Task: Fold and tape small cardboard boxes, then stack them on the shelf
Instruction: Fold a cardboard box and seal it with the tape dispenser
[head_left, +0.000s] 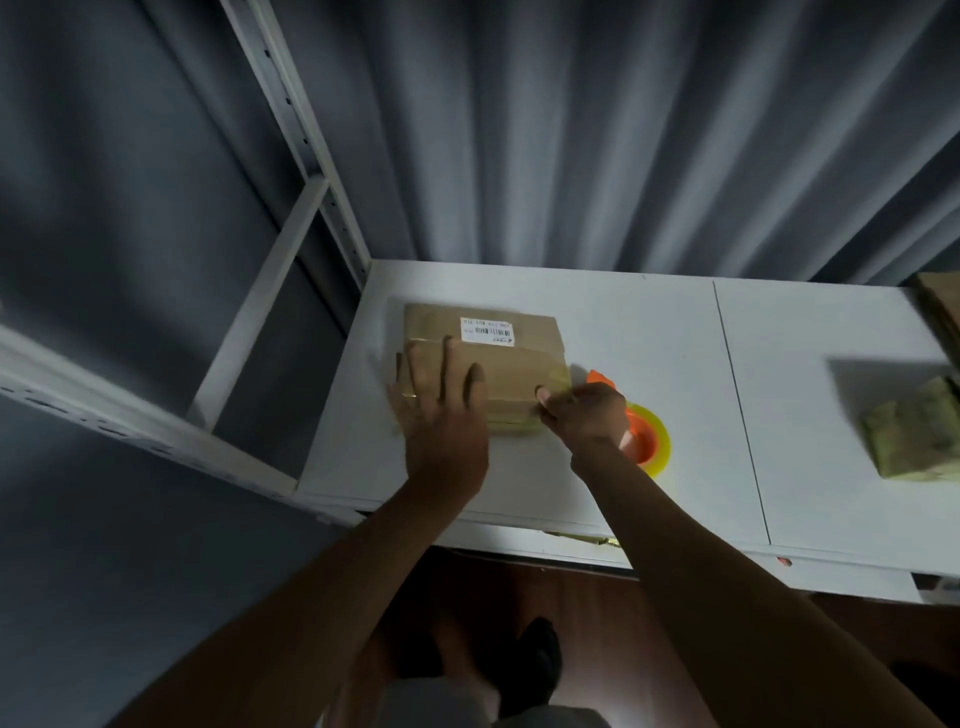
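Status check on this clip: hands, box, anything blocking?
Left hand flat on cardboard box. Right hand pinching its near edge. Tape roll beside right hand; nothing blocking.

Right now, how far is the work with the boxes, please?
Done: one taped box already lies at the right of the white shelf board. In hand: the left hand presses flat on the labelled cardboard box, while the right hand pinches yellowish tape at its near edge, beside the tape roll. Left: finishing this seam, then stacking. Flat cardboard waits at far right.
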